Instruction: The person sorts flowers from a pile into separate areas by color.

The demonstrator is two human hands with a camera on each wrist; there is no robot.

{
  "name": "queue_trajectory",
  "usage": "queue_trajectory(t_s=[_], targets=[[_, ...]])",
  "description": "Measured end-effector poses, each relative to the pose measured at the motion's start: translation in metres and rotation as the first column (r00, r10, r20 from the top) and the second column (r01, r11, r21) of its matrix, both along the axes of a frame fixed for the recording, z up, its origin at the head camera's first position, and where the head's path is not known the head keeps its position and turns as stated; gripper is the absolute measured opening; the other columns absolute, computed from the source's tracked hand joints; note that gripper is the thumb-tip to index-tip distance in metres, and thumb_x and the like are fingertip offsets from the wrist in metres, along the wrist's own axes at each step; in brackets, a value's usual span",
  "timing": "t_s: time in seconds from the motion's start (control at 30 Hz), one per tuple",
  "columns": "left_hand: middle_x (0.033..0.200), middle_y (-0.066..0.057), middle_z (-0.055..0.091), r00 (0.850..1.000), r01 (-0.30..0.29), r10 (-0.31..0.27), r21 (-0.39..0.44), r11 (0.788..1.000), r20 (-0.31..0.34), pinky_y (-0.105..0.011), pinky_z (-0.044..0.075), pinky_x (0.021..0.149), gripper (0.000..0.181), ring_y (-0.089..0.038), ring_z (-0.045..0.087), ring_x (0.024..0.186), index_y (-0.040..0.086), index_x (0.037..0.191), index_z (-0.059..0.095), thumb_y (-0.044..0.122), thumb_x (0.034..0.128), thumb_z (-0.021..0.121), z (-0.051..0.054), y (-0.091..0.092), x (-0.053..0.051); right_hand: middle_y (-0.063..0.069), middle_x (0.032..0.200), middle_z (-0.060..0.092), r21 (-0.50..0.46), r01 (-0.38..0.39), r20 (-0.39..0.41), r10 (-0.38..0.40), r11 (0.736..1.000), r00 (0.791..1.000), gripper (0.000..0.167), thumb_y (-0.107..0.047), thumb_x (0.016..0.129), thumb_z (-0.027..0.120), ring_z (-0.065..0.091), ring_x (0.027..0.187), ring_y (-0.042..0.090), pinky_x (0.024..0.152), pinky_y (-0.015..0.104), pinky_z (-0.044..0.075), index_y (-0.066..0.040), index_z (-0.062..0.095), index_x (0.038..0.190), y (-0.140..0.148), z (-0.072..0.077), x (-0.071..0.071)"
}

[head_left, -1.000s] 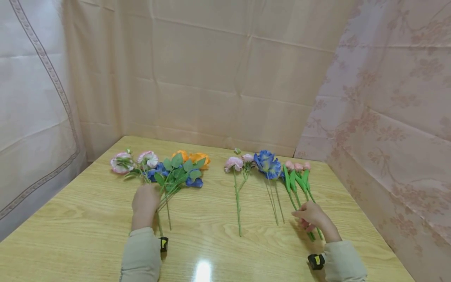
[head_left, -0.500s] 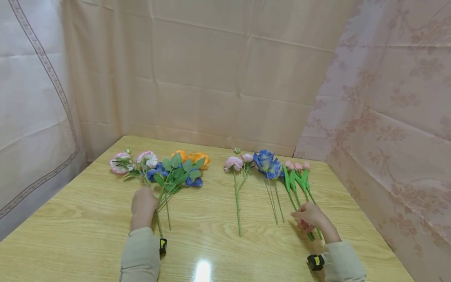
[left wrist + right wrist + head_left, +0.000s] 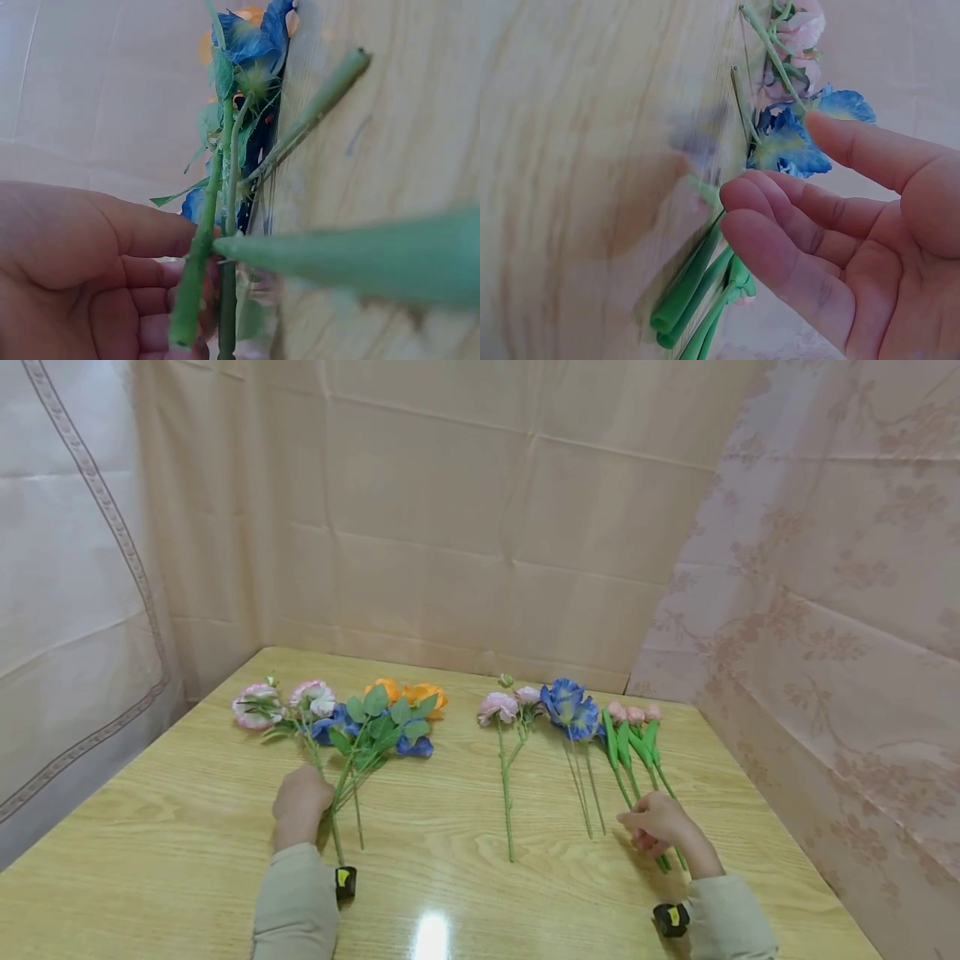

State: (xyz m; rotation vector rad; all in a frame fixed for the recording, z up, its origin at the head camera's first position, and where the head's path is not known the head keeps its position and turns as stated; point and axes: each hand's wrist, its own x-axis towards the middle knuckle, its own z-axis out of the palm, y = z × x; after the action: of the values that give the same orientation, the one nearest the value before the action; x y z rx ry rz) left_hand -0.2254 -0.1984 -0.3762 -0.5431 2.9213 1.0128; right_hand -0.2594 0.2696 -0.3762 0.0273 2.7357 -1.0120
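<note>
Two pink-edged white blooms (image 3: 251, 717) lie leftmost on the table (image 3: 450, 793), the left hand (image 3: 302, 800) half-curled at their stems (image 3: 335, 835), its grip unclear; then orange flowers (image 3: 426, 697), pale-pink flowers (image 3: 498, 707), ruffled blue flowers (image 3: 567, 708), pink tulips (image 3: 642, 751) beneath the right hand (image 3: 662, 823), loosely spread, holding nothing

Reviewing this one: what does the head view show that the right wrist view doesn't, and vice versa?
Only the head view: the left hand at the left-hand bunch, the orange flowers, and the two sleeves, each with a black-and-yellow object beside it.

Only the right wrist view: the palm of the right hand.

Both: the right hand itself, the green stems near it, blue petals, pale pink flowers and the wooden table.
</note>
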Motion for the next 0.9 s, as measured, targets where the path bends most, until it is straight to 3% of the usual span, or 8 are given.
queue_trajectory(t_s=[0.2,0.37,0.6,0.67,0.83,0.9], targets=[[0.086,-0.032,0.054,1.0,0.014,-0.014,-0.01,1.0,-0.025,-0.044,0.047,0.055,0.018,-0.039,0.056,0.076,-0.011,0.075,0.055,0.001,0.0791,0.042,-0.0025,-0.0004,-0.003,0.01,0.059,0.054,0.009,-0.018,-0.002,0.018,1.0,1.0,0.02,-0.014,0.085,0.058,0.054,0.048,0.018,0.046,0.033,0.049,0.003,0.056,0.076,-0.0005,0.0,0.0003],[0.083,-0.033,0.053,0.99,-0.07,0.071,0.008,0.997,-0.121,-0.048,0.046,0.058,0.021,-0.045,0.055,0.076,-0.015,0.082,0.05,0.001,0.0837,0.037,-0.0044,-0.0003,-0.0067,0.009,0.059,0.054,0.016,-0.039,0.0,0.039,0.999,0.999,0.02,-0.014,0.086,0.058,0.054,0.048,0.018,0.046,0.032,0.049,0.004,0.058,0.076,-0.0002,-0.0007,0.0013],[0.077,-0.034,0.051,0.942,-0.216,0.213,0.017,0.976,-0.259,-0.049,0.045,0.054,0.018,-0.047,0.054,0.072,-0.016,0.088,0.042,0.0,0.0835,0.049,-0.0037,0.0028,-0.0055,0.009,0.058,0.055,0.012,-0.049,-0.003,0.049,0.999,0.999,0.019,-0.014,0.086,0.058,0.054,0.048,0.017,0.046,0.032,0.049,0.005,0.059,0.08,-0.0008,-0.0014,0.0026],[0.077,-0.034,0.05,0.922,-0.249,0.25,0.042,0.968,-0.295,-0.05,0.045,0.055,0.019,-0.048,0.054,0.072,-0.017,0.091,0.041,0.0,0.0843,0.048,-0.0036,0.0041,-0.0057,0.009,0.058,0.055,0.01,-0.053,-0.006,0.053,0.999,0.999,0.019,-0.014,0.086,0.058,0.054,0.048,0.017,0.046,0.033,0.049,0.005,0.059,0.081,-0.001,-0.0016,0.0028],[0.079,-0.035,0.05,0.874,-0.281,0.321,0.16,0.946,-0.364,-0.051,0.043,0.056,0.017,-0.05,0.053,0.073,-0.016,0.097,0.041,-0.002,0.0873,0.042,-0.0029,0.0058,-0.0075,0.009,0.057,0.055,0.01,-0.061,-0.009,0.061,0.998,0.998,0.019,-0.013,0.086,0.058,0.054,0.047,0.017,0.046,0.033,0.049,0.005,0.059,0.081,-0.0012,-0.0022,0.0027],[0.081,-0.035,0.05,0.865,-0.274,0.333,0.201,0.94,-0.375,-0.051,0.043,0.056,0.017,-0.05,0.053,0.074,-0.016,0.099,0.041,-0.004,0.0866,0.042,-0.0024,0.0059,-0.0078,0.009,0.057,0.055,0.013,-0.062,-0.009,0.063,0.998,0.998,0.019,-0.013,0.086,0.058,0.054,0.047,0.017,0.046,0.033,0.049,0.006,0.059,0.082,-0.0015,-0.0023,0.0028]])
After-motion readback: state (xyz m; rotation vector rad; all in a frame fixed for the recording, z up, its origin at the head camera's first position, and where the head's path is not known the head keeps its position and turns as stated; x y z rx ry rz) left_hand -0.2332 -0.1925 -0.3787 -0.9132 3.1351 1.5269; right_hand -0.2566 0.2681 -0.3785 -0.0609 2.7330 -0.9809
